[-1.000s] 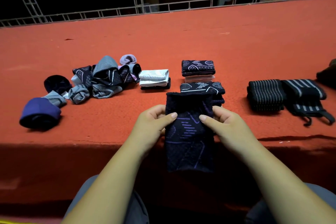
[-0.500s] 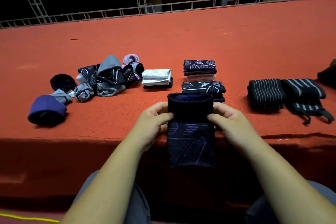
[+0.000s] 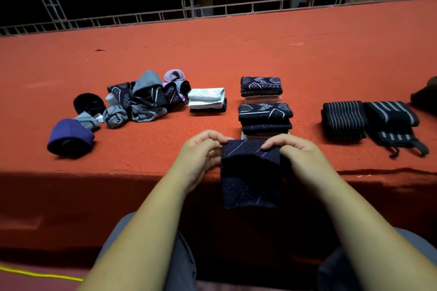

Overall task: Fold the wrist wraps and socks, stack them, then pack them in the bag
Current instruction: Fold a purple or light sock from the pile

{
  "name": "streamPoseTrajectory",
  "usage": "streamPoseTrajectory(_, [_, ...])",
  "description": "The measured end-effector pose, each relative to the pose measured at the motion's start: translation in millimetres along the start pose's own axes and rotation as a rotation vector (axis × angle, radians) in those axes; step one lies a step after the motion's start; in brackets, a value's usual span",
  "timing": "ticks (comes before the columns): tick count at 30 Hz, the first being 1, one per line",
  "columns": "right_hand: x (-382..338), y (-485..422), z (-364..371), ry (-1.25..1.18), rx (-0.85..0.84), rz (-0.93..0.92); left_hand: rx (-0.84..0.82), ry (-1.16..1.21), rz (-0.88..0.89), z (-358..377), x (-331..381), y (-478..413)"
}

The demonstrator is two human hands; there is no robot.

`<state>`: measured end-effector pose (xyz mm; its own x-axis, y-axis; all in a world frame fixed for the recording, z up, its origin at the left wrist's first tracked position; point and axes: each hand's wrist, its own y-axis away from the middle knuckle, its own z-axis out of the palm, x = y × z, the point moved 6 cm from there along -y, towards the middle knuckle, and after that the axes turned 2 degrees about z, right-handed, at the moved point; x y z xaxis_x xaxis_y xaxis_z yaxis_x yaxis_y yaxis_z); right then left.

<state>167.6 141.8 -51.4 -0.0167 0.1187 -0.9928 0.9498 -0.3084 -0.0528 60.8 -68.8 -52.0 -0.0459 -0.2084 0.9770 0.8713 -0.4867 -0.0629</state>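
My left hand [image 3: 201, 153] and right hand [image 3: 300, 156] each pinch the folded top of the dark navy purple-lined sock [image 3: 250, 179], which hangs past the front edge of the red-carpeted bench [image 3: 236, 54]. If either pinch loosens, I reckon the fold opens or the sock drops.

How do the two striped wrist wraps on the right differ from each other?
The left wrist wrap is a compact, squared block; the right wrist wrap lies looser and flatter. The left one shows only thin stripes; the right one also shows broader bars. Loops trail out from the right one; none show on the left. Both are black with pale stripes.
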Motion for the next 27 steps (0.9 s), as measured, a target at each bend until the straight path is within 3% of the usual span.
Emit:
streamPoseTrajectory(3, [-9.1, 3.0, 2.9, -0.054, -0.062, -0.053, -0.057, -0.004, -0.003, 1.9, -1.4, -0.5])
streamPoseTrajectory(6, [-13.1, 3.6, 2.2, 0.047, -0.066, -0.162, -0.079, -0.164, 0.017, 1.2, -6.0, 0.4])
streamPoseTrajectory(12, [-3.9, -2.7, 9.9, 0.094, -0.110, -0.155, -0.153, -0.255, -0.012, 4.5, -4.6, 0.5])
streamPoseTrajectory(16, [-5.9, -1.1, 8.9, -0.036, -0.130, -0.167, -0.189, -0.295, -0.002, 10.4, -2.2, 0.2])
streamPoseTrajectory(20, [-5.9, -2.4, 9.1, -0.127, -0.148, -0.149, -0.105, -0.167, 0.042, 10.2, 2.6, 1.0])
streamPoseTrajectory(24, [-7.9, -1.6, 12.8, 0.053, -0.172, -0.161, -0.034, 0.052, 0.124, 9.8, 5.2, -2.1])
streamPoseTrajectory(27, [-4.2, -3.9, 8.6, 0.001, -0.114, -0.156, -0.090, 0.085, 0.110, 14.1, 3.2, -3.6])
